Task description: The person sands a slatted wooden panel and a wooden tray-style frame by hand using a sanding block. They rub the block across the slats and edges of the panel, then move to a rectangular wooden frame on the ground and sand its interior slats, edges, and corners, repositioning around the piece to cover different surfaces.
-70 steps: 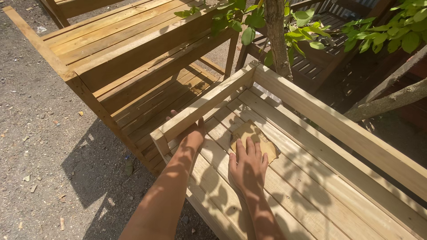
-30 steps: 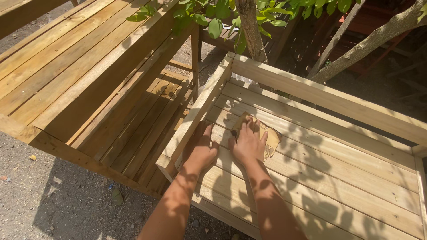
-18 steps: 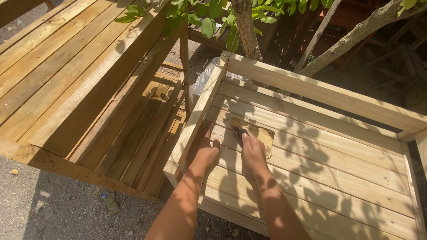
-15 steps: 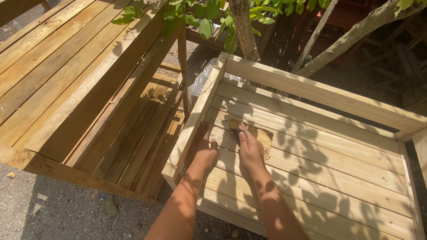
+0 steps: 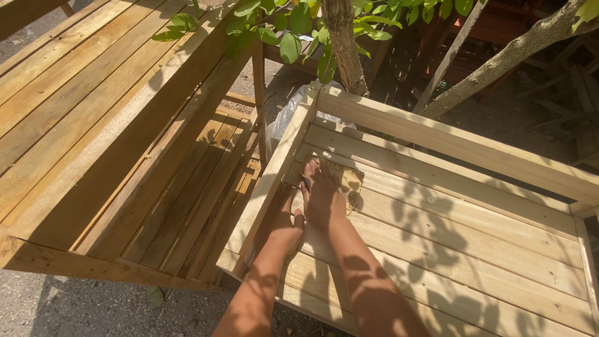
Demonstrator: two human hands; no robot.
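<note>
— Pale wood everywhere. What is the right hand (image 5: 322, 198) doing?

— It lies flat, palm down, on a tan sheet of sandpaper (image 5: 347, 180), pressing it onto the slatted top of the near wooden frame (image 5: 474, 249). The fingers are stretched out and close together, pointing to the far side; they press rather than clamp.

— And where exactly is the sandpaper?

— Near the left end of that slatted top, on the second and third boards from the far rail, just right of the raised side rail (image 5: 281, 168). Part of it shows beyond the fingertips and to the right of the hand.

— The left hand (image 5: 285, 229)?

— It rests just near and left of the right one, beside the side rail, on the boards. It lies in shadow, so I cannot tell how its fingers stand; it holds nothing that I can see.

— What else is about?

— A larger wooden bench (image 5: 93, 125) to the left, a tree trunk (image 5: 344, 47) with green leaves at the far side, and a clear plastic bag (image 5: 288, 115) between them on the gravel ground (image 5: 62, 306).
</note>
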